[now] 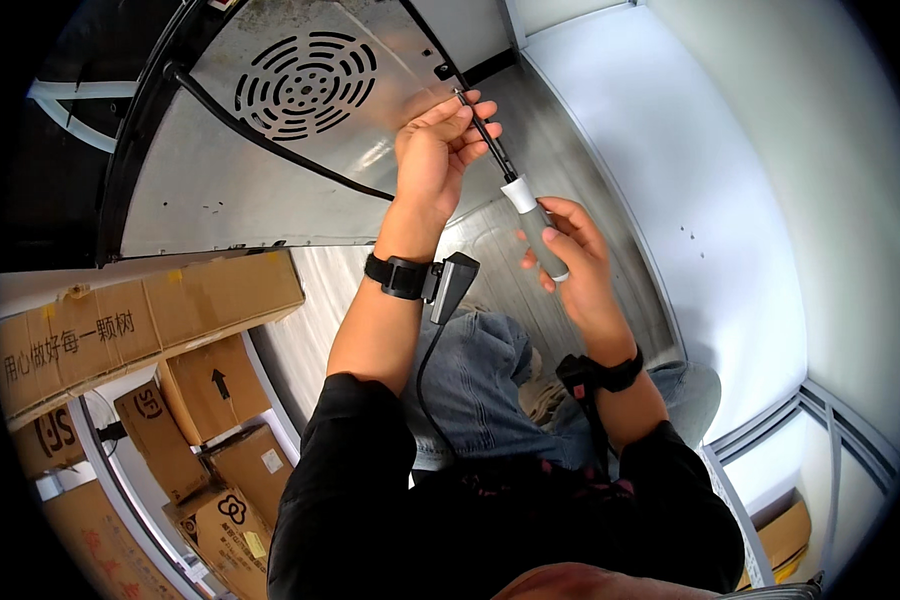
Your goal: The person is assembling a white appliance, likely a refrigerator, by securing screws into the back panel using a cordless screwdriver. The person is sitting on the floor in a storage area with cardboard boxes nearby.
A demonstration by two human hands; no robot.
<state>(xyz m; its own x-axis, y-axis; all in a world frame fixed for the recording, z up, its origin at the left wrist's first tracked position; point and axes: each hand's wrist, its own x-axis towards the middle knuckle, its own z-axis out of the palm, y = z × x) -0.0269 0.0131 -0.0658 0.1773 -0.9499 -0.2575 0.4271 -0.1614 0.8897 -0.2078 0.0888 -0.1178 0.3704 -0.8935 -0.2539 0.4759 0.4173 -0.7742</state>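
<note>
My right hand (582, 250) is wrapped round the grey and white handle of a long screwdriver (519, 194), thumb along its side. The dark shaft slants up and to the left. Near its tip, the thumb and forefinger of my left hand (432, 150) are pinched together, and the other fingers curl beside the shaft. Something small and shiny shows at those fingertips; whether it is a screw or the tip itself I cannot tell. Just beyond my left hand stands a metal panel (220, 170) with a round pattern of slotted vents (307, 86).
A black cord (280, 147) runs across the panel toward my left wrist. Cardboard boxes (213, 385) fill a rack at the lower left, below a long carton (150, 312). A white shelf (670, 170) lies on the right. My jeans-covered knees (480, 370) are beneath my arms.
</note>
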